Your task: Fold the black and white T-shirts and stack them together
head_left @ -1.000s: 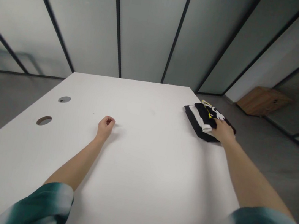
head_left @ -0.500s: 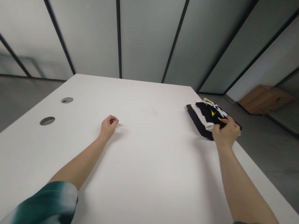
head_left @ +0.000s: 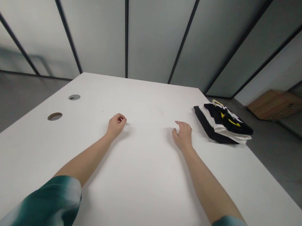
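Observation:
My left hand (head_left: 116,123) is curled into a loose fist just over the white table (head_left: 132,187), left of the middle. A dark hollow shows between its fingers and nothing can be seen in it. Across from it, my right hand (head_left: 183,135) is empty, with the thumb and fingertips apart and pointing inward. To the right of that hand, apart from it, lies a stack of folded clothes (head_left: 225,123) by the table's right edge. Black fabric with white and yellow print is on top, with white layers and black fabric below.
Two round holes pierce the tabletop on the left, a far hole (head_left: 74,97) and a nearer hole (head_left: 55,116). Frosted glass panels (head_left: 157,28) with dark frames stand behind the table. A wooden cabinet (head_left: 276,106) sits on the grey floor at the right.
My right hand has let go of the folded clothes and moved left over the table. The stack stays by the right edge. My left hand keeps its curled shape; the view has shifted slightly.

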### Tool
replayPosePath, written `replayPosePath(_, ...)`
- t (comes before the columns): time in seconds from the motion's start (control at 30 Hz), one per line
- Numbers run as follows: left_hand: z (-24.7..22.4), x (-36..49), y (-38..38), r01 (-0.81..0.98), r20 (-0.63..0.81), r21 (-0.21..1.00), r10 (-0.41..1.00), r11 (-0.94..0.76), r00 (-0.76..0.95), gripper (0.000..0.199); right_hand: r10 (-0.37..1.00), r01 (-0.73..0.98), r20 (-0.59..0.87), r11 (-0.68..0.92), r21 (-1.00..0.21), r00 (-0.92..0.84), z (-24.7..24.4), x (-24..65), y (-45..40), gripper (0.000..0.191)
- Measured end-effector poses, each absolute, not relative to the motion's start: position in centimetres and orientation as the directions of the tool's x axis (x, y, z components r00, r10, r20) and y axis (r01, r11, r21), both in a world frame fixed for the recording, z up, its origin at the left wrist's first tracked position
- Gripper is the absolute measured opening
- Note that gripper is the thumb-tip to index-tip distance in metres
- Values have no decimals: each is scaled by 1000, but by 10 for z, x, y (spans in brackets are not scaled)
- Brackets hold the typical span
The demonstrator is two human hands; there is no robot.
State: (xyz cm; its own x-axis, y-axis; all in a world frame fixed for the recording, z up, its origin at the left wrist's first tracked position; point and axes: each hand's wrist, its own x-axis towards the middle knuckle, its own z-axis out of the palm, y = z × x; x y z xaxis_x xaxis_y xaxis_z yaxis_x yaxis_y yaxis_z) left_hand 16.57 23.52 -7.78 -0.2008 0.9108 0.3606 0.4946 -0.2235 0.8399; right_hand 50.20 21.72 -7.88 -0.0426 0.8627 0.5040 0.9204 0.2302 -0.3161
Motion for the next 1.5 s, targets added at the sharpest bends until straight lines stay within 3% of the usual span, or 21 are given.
replayPosePath(0.2, -81, 172, 230, 726, 514, 602, 857, -333, -32, 9, 884, 916, 462, 245, -318, -76, -82, 507, 216, 48)
replayPosePath(0.4, -88, 176, 224, 881, 407, 387, 908, -272, 102, 46, 945, 928, 295, 231, -292, -142, -88, 501, 220, 62)
replayPosePath(0.6, -95, 175, 226, 932, 233, 292, 961, -215, 148, 68, 982, 949, 112, 174, -263, -150, -89, 497, 218, 79)
replayPosePath(0.97, -86, 178, 224, 950, 68, 237, 979, -203, 193, 93, 990, 962, -36, 121, -246, -134, -79, 487, 212, 96)
replayPosePath(1.07, -76, 181, 219, 968, -10, 175, 983, -180, 185, 99, 988, 975, -69, 121, -187, -136, -75, 485, 210, 97)
replayPosePath(1.23, -69, 184, 214, 984, -85, 44, 981, -171, 175, 100, 981, 990, -138, 128, -59, -135, -71, 483, 208, 100)
replayPosePath(1.5, -69, 184, 214, 984, -93, 6, 980, -178, 178, 99, 981, 991, -145, 124, -45, -129, -68, 482, 207, 100)
